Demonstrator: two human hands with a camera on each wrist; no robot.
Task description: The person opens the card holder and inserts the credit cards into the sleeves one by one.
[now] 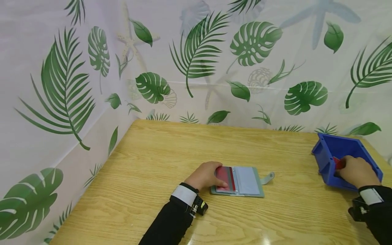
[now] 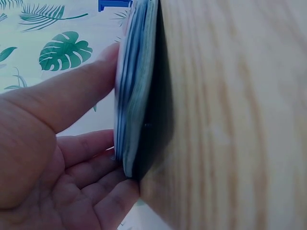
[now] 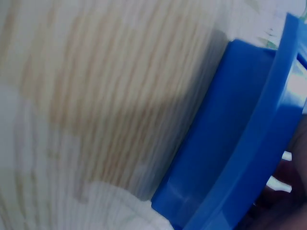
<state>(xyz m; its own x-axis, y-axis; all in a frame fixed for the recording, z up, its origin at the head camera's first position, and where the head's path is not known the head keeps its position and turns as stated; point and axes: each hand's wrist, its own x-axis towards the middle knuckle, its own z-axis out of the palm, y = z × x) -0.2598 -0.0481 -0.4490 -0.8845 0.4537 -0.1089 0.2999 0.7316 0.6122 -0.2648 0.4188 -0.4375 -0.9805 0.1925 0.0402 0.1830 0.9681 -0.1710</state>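
A pale green card holder [image 1: 256, 180] lies open on the wooden table, with a red card [image 1: 223, 177] in the clear sleeve on its left side and a whitish sleeve on its right. My left hand [image 1: 203, 176] holds the card holder's left side, thumb over the red card's sleeve. The left wrist view shows the layered sleeves [image 2: 125, 96] edge-on between thumb and fingers. Over at the right, my right hand [image 1: 360, 172] grips a red item [image 1: 338, 163], mostly hidden by the fingers, at the near left wall of a blue bin [image 1: 325, 160].
The card holder's snap strap [image 1: 267, 178] sticks out to its right. A wood-grain table [image 1: 171, 146] extends under everything, backed by a white leaf-print sheet [image 1: 196, 105]. In the right wrist view the bin's outer wall [image 3: 216, 134] blocks most of the right hand.
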